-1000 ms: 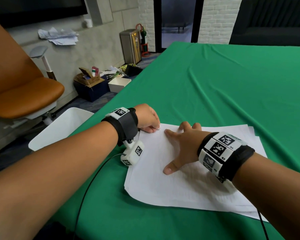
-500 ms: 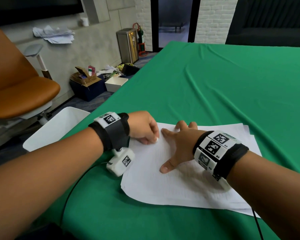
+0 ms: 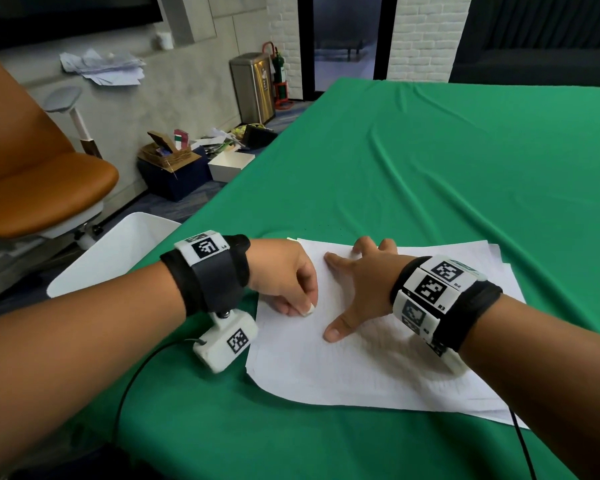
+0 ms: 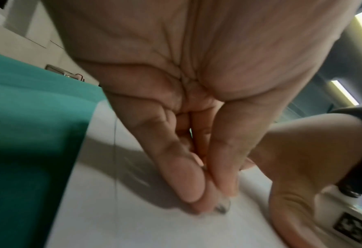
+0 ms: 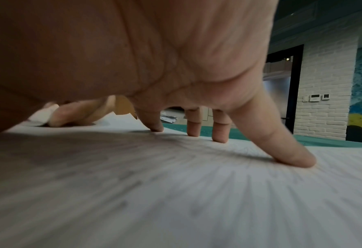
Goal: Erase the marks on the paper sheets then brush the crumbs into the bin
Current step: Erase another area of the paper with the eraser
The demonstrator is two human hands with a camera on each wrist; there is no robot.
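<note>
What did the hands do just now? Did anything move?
The left hand, pinching the white eraser, slid along the top paper sheet toward the person, rubbing as it came. The right hand stayed spread flat, pressing the paper down. The sheets and the white bin beside the table stayed where they were.

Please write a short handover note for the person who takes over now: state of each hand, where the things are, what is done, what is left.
Left hand: its grip pinches a small white eraser, tip on the top paper sheet, near its left edge.
Right hand: open, fingers spread, pressing the sheets flat.
Sheets: stacked on the green tablecloth.
White bin: beside the table's left edge, below it.
Done: cannot tell; remaining marks are too faint to judge.
Left: finish erasing, then brush crumbs into the bin.
</note>
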